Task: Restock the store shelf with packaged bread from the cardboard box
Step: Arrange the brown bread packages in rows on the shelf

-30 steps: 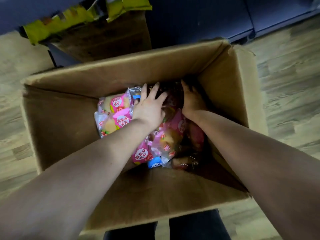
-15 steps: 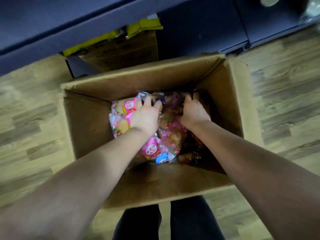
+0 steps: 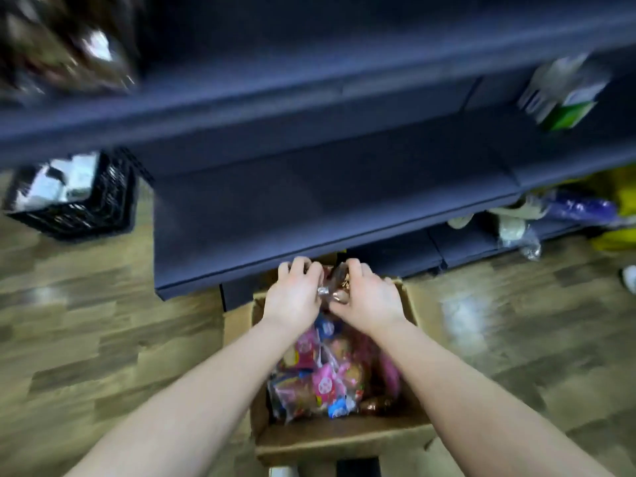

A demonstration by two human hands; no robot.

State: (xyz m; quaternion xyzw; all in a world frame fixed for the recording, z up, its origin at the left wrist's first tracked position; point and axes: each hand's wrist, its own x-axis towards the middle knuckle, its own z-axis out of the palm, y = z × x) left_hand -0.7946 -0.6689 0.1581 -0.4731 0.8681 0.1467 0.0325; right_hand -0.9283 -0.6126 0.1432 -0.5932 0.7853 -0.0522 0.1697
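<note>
Two hands raised over far end of cardboard box [image 3: 337, 438], just below front edge of dark shelf [image 3: 309, 215]. Left hand [image 3: 296, 297] and right hand [image 3: 368, 301] side by side, both closed on one brown bread packet [image 3: 339, 287] gripped between them; packet blurred, long axis and heading not discernible. Pink and blue bread packets [image 3: 323, 383] heaped inside box, lying at mixed angles. Black crate [image 3: 89, 204] on wooden floor [image 3: 103, 321], far left of shelf.
</note>
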